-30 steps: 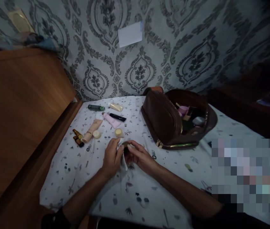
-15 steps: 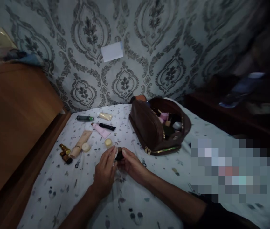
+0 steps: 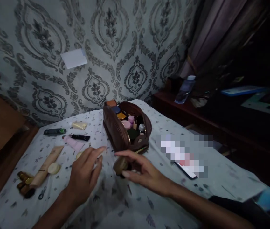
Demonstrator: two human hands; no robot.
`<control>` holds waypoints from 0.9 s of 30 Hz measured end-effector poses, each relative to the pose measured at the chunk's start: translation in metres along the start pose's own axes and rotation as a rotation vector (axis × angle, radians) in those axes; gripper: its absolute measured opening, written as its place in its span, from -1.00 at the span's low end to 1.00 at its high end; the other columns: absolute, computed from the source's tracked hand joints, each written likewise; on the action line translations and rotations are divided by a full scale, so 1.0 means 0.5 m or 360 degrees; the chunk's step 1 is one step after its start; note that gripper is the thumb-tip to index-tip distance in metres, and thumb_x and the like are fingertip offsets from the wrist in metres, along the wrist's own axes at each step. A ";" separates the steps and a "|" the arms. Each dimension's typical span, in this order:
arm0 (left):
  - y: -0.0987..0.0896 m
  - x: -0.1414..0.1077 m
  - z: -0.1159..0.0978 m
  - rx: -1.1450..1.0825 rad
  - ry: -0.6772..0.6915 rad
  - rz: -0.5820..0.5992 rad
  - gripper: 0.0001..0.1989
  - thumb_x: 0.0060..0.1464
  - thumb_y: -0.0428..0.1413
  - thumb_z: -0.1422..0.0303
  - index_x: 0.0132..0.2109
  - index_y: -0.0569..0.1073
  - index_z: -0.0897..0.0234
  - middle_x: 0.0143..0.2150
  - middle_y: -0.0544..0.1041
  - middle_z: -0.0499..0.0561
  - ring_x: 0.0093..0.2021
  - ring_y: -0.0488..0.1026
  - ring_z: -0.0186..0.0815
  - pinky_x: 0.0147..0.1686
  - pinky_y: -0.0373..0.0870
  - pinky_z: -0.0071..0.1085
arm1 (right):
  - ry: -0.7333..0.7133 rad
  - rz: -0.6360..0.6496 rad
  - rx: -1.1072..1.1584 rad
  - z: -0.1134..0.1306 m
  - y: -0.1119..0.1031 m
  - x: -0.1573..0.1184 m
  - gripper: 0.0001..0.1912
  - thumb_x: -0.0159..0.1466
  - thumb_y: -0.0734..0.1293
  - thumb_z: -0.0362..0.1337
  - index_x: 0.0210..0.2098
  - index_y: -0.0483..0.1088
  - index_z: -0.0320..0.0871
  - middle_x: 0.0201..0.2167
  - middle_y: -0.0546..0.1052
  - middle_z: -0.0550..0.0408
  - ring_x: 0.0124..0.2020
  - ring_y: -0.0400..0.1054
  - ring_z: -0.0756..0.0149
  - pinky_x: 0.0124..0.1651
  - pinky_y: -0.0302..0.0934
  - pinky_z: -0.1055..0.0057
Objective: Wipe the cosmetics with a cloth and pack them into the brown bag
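My right hand (image 3: 146, 173) has its thumb and fingers around a small, rounded, brownish jar-like thing (image 3: 120, 166), just above the bed sheet. Its exact kind is too dim to tell. My left hand (image 3: 83, 170) is beside it with fingers apart and nothing in them. Partly behind the left hand shows a small cream-coloured jar (image 3: 79, 155). Just beyond my hands stands an unzipped brown leather toiletry bag (image 3: 115, 133), with pink, green and white cosmetics inside.
On the patterned sheet at left lie a beige tube (image 3: 47, 165), a round cream jar (image 3: 54, 168), small gold-and-brown bottles (image 3: 25, 184), a pink tube (image 3: 74, 143), a black tube (image 3: 80, 137), a pale yellow tube (image 3: 79, 126) and a dark green-ended tube (image 3: 55, 131). A phone (image 3: 187, 170) lies right; a water bottle (image 3: 184, 89) stands behind.
My hands have come apart; the left has let go, while the right keeps the small brown thing. The view has turned right, so the bag and bottles appear further left.
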State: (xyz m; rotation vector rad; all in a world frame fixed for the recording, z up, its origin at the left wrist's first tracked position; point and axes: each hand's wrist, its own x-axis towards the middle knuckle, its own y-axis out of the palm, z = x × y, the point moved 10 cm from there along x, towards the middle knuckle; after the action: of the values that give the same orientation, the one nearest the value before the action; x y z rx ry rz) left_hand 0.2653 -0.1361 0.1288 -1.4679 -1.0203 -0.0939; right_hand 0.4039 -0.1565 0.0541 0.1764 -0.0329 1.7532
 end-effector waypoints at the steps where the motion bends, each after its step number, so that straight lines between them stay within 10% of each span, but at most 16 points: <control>1: 0.019 0.025 -0.025 0.0075 0.0130 0.0057 -0.62 0.26 -0.09 0.51 0.17 0.35 0.24 -0.16 0.52 0.07 -0.17 0.49 -0.26 -0.25 0.43 -0.42 | -0.0126 -0.0113 -0.0201 0.036 -0.038 -0.008 -0.54 0.21 0.43 -0.16 0.09 0.41 -0.04 -0.10 0.54 0.03 -0.06 0.42 0.19 -0.01 0.31 0.30; 6: 0.119 0.121 -0.090 0.0401 0.0513 0.0273 -0.53 0.18 -0.12 0.55 0.22 0.30 0.30 0.15 0.46 0.17 -0.03 0.47 -0.15 -0.21 0.50 -0.33 | -0.0575 -0.0561 -0.0914 0.159 -0.162 -0.001 -0.55 0.32 0.32 -0.16 0.17 0.28 -0.05 0.06 0.47 -0.02 0.02 0.39 0.16 0.07 0.25 0.27; 10: 0.171 0.140 -0.072 0.0513 0.0499 0.0526 -0.50 0.11 -0.11 0.58 0.18 0.34 0.27 0.17 0.45 0.15 -0.05 0.48 -0.15 -0.27 0.53 -0.34 | -0.0482 -0.0466 -0.1231 0.151 -0.182 0.038 -0.55 0.34 0.29 -0.13 0.16 0.26 -0.12 -0.11 0.54 0.00 -0.23 0.44 0.24 -0.15 0.31 0.34; 20: 0.144 0.088 -0.055 0.0422 0.0643 0.0121 -0.51 0.18 -0.06 0.54 0.25 0.31 0.30 0.09 0.54 0.22 -0.04 0.54 -0.13 -0.15 0.58 -0.26 | -0.0332 -0.0327 -0.0786 0.087 -0.208 -0.003 -0.38 0.19 0.45 -0.29 0.18 0.21 0.01 -0.01 0.53 -0.05 -0.03 0.48 0.09 -0.11 0.42 0.31; 27: 0.154 0.082 -0.038 0.0261 0.0607 0.0183 -0.43 0.18 -0.01 0.54 0.34 0.24 0.28 0.16 0.50 0.24 -0.12 0.58 -0.12 -0.25 0.60 -0.26 | -0.0275 -0.0376 -0.0594 0.091 -0.236 0.009 -0.53 0.13 0.51 -0.30 -0.02 0.31 0.03 -0.22 0.58 0.09 -0.25 0.53 0.26 -0.24 0.45 0.44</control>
State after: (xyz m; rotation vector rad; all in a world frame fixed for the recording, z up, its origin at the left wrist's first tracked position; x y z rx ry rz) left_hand 0.3472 -0.1169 0.0993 -1.2933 -0.6180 -0.1948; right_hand 0.5229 -0.1351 0.0905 0.0549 -0.4444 1.4631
